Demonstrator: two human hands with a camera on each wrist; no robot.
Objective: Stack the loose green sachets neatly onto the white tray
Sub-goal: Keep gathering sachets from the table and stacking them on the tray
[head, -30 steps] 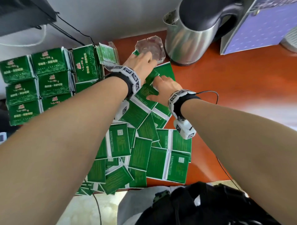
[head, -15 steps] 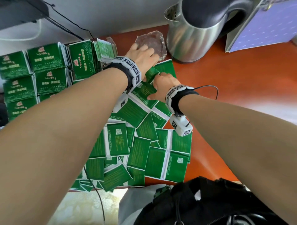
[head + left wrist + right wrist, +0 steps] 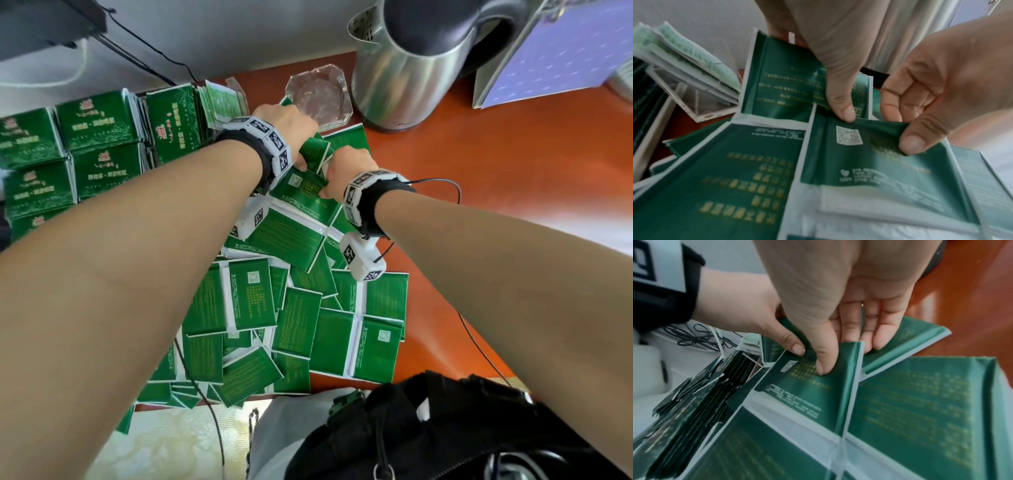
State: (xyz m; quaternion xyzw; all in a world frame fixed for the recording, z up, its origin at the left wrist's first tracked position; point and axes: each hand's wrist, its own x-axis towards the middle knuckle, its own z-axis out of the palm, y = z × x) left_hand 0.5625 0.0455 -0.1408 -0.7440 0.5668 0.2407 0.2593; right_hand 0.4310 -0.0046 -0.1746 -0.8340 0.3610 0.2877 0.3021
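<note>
Loose green sachets [image 3: 301,329] lie in a scattered pile across the orange table. At the pile's far end my left hand [image 3: 305,159] holds one sachet [image 3: 789,78] upright, thumb in front and fingers behind it. Right beside it, my right hand [image 3: 325,186] pinches the top edge of another sachet [image 3: 859,160] that bears a QR code; its thumb [image 3: 823,368] presses on the printed face. The two thumbs nearly touch. Neat stacks of sachets [image 3: 96,154] stand at the far left. What they stand on is hidden, and I see no white tray.
A glass ashtray [image 3: 320,96] sits just beyond the hands, with a steel kettle [image 3: 407,68] to its right. A clear holder with sachets [image 3: 226,102] leans by the stacks. A black bag [image 3: 445,428] lies at the near table edge. Cables trail from both wrists.
Both hands have drawn back a little from the ashtray. The left hand has lifted a sachet upright, and the right hand, earlier resting flat on the pile, now pinches the QR-code sachet.
</note>
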